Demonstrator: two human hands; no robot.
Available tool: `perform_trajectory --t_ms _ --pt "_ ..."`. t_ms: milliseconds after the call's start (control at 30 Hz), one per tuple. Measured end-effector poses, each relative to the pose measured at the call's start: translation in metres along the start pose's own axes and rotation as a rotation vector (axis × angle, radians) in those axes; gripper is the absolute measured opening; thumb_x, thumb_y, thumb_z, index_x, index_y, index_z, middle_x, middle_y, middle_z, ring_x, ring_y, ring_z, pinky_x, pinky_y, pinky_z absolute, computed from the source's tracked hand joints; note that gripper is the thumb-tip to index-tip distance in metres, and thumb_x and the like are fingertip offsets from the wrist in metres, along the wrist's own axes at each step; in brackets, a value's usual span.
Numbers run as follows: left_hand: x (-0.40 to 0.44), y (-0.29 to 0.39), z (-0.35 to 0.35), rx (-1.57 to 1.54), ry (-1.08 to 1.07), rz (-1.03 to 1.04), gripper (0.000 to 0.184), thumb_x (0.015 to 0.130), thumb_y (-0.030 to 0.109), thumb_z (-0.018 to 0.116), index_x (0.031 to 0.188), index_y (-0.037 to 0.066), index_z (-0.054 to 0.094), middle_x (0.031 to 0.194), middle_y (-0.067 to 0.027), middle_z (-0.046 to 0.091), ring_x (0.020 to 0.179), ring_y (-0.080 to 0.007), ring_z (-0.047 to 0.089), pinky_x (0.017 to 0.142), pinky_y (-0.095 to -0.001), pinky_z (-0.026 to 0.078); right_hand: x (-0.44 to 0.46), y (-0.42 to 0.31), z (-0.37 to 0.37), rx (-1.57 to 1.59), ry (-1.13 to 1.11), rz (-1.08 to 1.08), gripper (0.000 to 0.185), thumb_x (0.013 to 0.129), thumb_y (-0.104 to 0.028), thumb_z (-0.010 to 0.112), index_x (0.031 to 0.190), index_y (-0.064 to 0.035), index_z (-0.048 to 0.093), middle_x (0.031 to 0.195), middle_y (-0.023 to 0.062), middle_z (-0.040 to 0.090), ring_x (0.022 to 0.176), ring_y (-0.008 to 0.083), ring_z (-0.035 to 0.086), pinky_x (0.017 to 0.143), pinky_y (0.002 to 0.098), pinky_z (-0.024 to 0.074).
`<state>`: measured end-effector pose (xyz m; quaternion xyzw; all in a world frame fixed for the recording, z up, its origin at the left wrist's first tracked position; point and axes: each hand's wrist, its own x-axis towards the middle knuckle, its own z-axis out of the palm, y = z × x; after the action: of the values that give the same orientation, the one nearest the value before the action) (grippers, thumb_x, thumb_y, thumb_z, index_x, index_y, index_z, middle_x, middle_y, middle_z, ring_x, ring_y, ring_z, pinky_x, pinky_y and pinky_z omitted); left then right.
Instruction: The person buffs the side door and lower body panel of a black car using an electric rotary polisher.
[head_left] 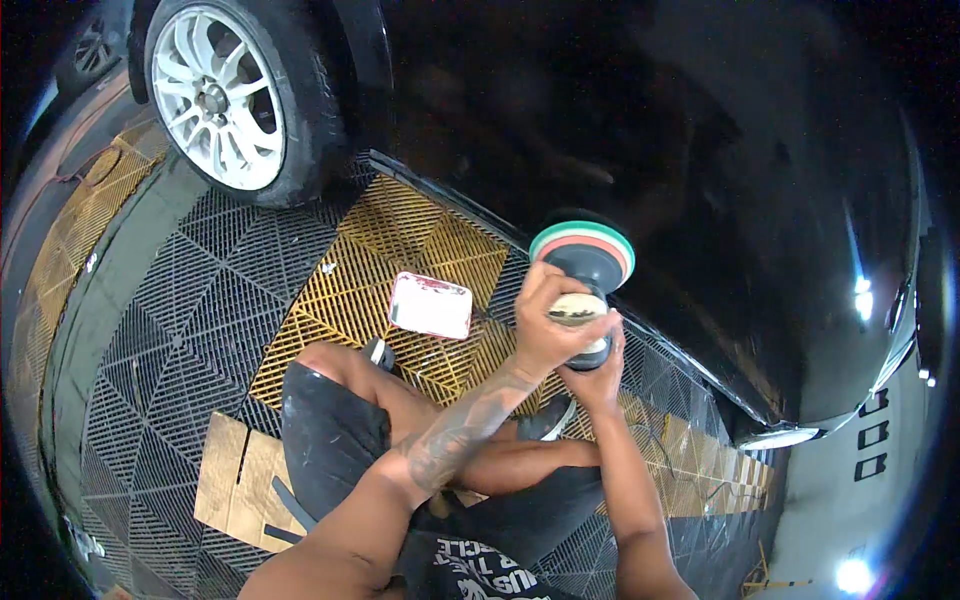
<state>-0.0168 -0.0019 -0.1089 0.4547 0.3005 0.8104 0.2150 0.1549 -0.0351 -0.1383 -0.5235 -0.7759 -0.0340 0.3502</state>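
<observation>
A polishing machine (pixel 590 265) with a green-edged round pad is held up against the lower side of a black car (pixel 700 180). The fingers of my left hand (pixel 552 322) wrap round the machine's head, close behind the pad. Lower down, my right hand (pixel 598 378) is closed round the rear part of the machine's body, partly hidden behind it. The pad's face is turned toward the black panel, and whether it touches cannot be made out.
A white-spoked wheel (pixel 218 98) stands at the upper left. A white tray with red marks (pixel 430 306) lies on the yellow and black floor grating (pixel 400 225). Cardboard (pixel 235 475) lies by my bent legs. A cable runs at the right.
</observation>
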Motion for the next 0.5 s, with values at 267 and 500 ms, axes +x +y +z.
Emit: perform_trajectory --t_ms 267,500 --pt "0.017 -0.027 -0.058 0.137 0.205 -0.089 0.033 0.064 0.019 0.09 0.08 0.005 0.065 0.086 -0.0077 0.059 0.084 -0.0263 0.059 0.08 -0.0396 0.048 0.033 -0.046 0.043 0.154 -0.133 -0.156 0.104 0.057 -0.017 0.09 0.147 0.0005 0.041 0.126 0.0236 0.061 0.112 0.0421 0.061 0.102 0.0481 0.0476" --pt "0.058 -0.009 -0.092 0.176 0.229 -0.043 0.029 0.073 0.016 0.085 0.083 0.001 0.063 0.086 -0.0076 0.058 0.086 -0.0214 0.057 0.081 -0.0359 0.047 0.074 -0.072 0.063 0.3 -0.179 -0.205 0.102 0.057 -0.017 0.085 0.149 -0.0069 0.042 0.119 0.0219 0.062 0.11 0.0417 0.059 0.098 0.0491 0.0466"
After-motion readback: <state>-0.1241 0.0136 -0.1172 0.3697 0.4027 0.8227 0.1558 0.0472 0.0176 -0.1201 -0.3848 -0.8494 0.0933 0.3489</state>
